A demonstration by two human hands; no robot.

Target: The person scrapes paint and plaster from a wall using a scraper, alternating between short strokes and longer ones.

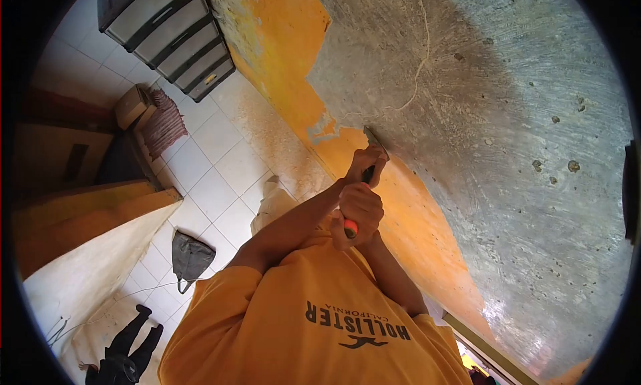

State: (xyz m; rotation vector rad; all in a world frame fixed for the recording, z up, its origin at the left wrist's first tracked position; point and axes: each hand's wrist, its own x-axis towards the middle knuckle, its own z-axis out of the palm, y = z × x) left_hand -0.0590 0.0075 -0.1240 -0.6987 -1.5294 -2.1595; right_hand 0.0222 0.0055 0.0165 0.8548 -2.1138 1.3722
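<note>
Both my hands are closed on a scraper [375,142] with a flat metal blade and a black handle ending in orange. My left hand [366,163] grips it high up, close to the blade. Lower on the handle, my right hand [361,210] is wrapped round it, and the orange end sticks out below. The blade lies at the wall [461,118], along the border between orange paint [407,191] and bare grey plaster. My fingers hide most of the handle.
Dust and paint flakes [267,128] lie on white floor tiles along the wall. A drawer unit [170,35] stands at upper left. A cardboard box [133,106], a reddish mat [164,126], a dark bag [191,255] and a black object with two leg-like parts [130,348] are leftward.
</note>
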